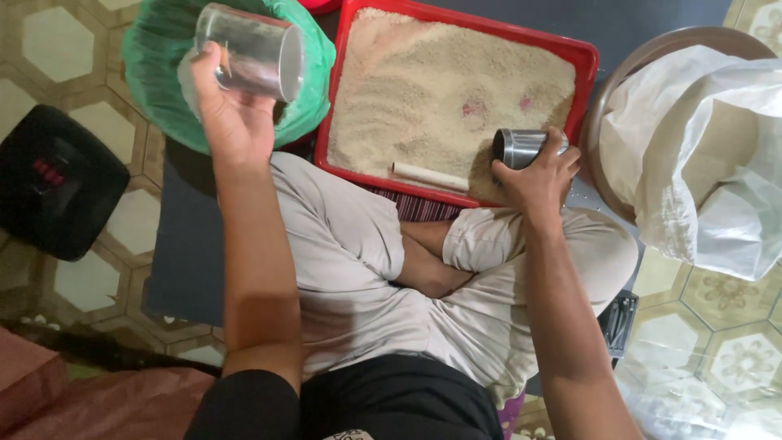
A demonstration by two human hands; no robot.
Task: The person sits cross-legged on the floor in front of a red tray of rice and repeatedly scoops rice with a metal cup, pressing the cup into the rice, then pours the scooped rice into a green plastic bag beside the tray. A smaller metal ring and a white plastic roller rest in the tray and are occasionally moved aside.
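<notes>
1. Nearest the camera, the person sits cross-legged on the floor in pale trousers (358,269), knees spread wide and filling the middle of the view.
2. The right hand (538,175) has its grip closed around a small steel cup (521,147), lying on its side with its mouth facing left, at the near right corner of the red tray (582,61).
3. The left hand (232,114) is raised, its grip wrapped around a second steel cup (257,49), tilted above the green-lined basin (155,73).
4. The tray is filled edge to edge with pale grain (440,81); a short pale stick (430,175) lies on the grain just inside the near rim, left of the right hand's cup.
5. To the right, a round basin (652,53) holds a white sack (700,155), close beside the tray's right edge.
6. Far left, a black scale (57,179) sits on patterned floor tiles (49,41), well apart from the basin, with bare floor between.
</notes>
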